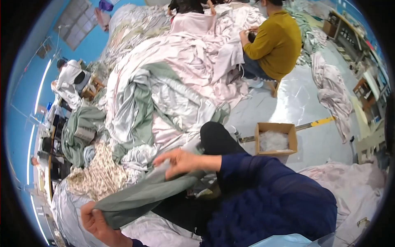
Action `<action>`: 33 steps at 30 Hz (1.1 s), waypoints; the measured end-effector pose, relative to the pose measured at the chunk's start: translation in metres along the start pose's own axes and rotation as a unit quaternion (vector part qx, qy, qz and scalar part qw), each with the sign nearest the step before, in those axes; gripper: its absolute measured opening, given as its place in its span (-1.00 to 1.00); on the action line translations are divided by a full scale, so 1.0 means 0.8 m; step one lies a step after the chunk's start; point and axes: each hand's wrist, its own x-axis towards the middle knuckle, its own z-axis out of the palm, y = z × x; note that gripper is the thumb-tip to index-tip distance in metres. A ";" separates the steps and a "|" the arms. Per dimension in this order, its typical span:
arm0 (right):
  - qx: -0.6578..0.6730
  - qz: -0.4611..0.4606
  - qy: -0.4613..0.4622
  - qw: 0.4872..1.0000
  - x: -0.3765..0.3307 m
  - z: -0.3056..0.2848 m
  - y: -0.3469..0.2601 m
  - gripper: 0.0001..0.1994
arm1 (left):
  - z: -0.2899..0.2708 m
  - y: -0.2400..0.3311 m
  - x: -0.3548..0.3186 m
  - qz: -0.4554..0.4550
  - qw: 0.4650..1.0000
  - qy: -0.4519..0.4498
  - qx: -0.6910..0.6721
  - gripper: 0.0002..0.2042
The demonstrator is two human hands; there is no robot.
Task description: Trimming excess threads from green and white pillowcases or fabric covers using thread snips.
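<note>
A grey-green cloth (144,191) stretches across my lap, between my two hands. At its lower left corner my left hand (98,222) is closed, thumb on top, gripping the fabric edge. Farther up the cloth is my right hand (181,162), fingers bent and thumb against the upper edge, seeming to hold it; the fingertips are slightly blurred. Under the cloth show my dark trousers (222,140), one knee raised. A patterned beige cloth (98,173) lies just beyond the left hand.
A large heap of pale pink, white and green fabric (173,57) fills the space ahead. To the right stands an open cardboard box (275,139) holding whitish stuff. A person in a mustard top (279,41) sits beyond it. More pale cloth (349,185) lies at my right.
</note>
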 end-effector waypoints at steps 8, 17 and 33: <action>0.272 0.172 -0.133 0.938 -0.022 0.026 -0.082 -0.54 | 0.051 -0.006 0.029 -0.078 0.959 -0.253 0.100 -0.95; -0.335 0.130 0.195 0.913 -0.017 -0.031 0.013 -0.75 | -0.082 -0.044 0.142 0.023 0.989 -0.104 0.098 -0.95; -0.553 -0.170 0.170 0.797 -0.011 -0.158 -0.170 -0.67 | -0.507 -0.018 0.006 -0.029 0.828 0.401 0.392 -0.63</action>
